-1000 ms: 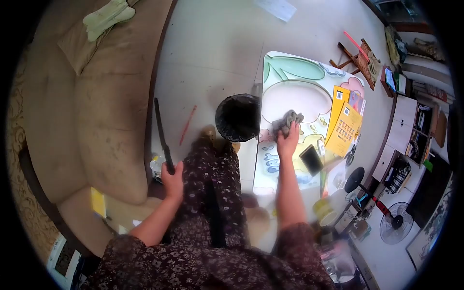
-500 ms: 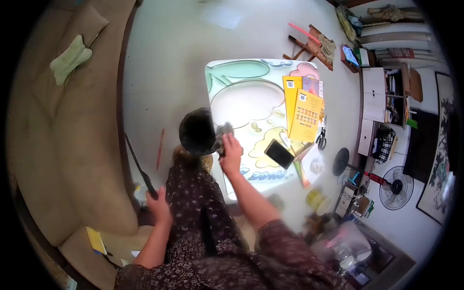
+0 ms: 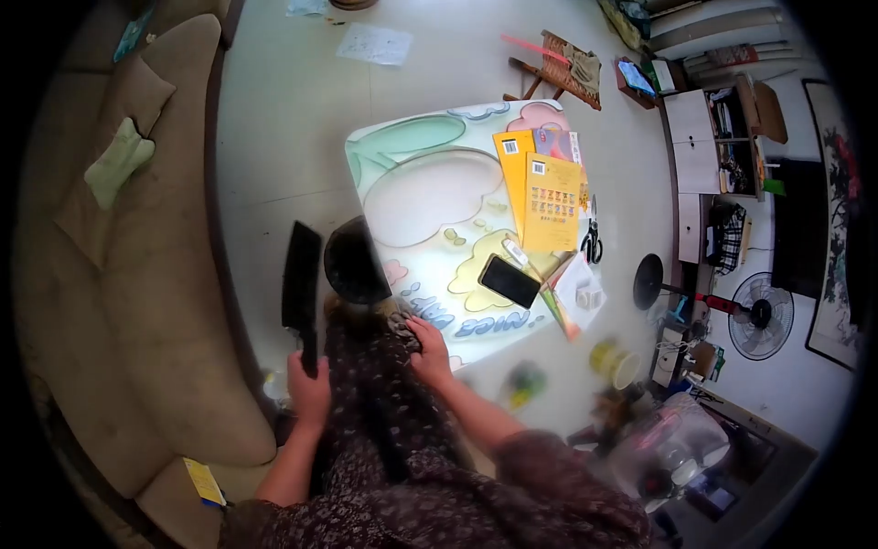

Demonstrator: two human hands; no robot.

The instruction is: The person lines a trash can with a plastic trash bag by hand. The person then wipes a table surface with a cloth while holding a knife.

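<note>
My left hand (image 3: 309, 393) is closed round the narrow handle of a long black tool with a wide flat head (image 3: 300, 279); whether it is a brush I cannot tell. The tool points up over the floor beside the sofa. My right hand (image 3: 428, 352) grips a crumpled grey cloth (image 3: 400, 324) just off the near edge of the low table (image 3: 416, 197), over my lap. Partly under that edge stands a round black bin (image 3: 355, 265), its inside too dark to make out. A black phone (image 3: 510, 280) lies on the table, right of my right hand.
Yellow booklets (image 3: 552, 201), black scissors (image 3: 594, 240) and papers (image 3: 576, 288) lie along the table's right side. A brown sofa (image 3: 137, 302) runs down the left. A folding stool (image 3: 562, 69) stands beyond the table, a standing fan (image 3: 761, 314) at the right.
My right hand has drawn back from the tabletop with the cloth, towards my lap. The black tool has swung upright and turned its broad side to view. My view has shifted slightly.
</note>
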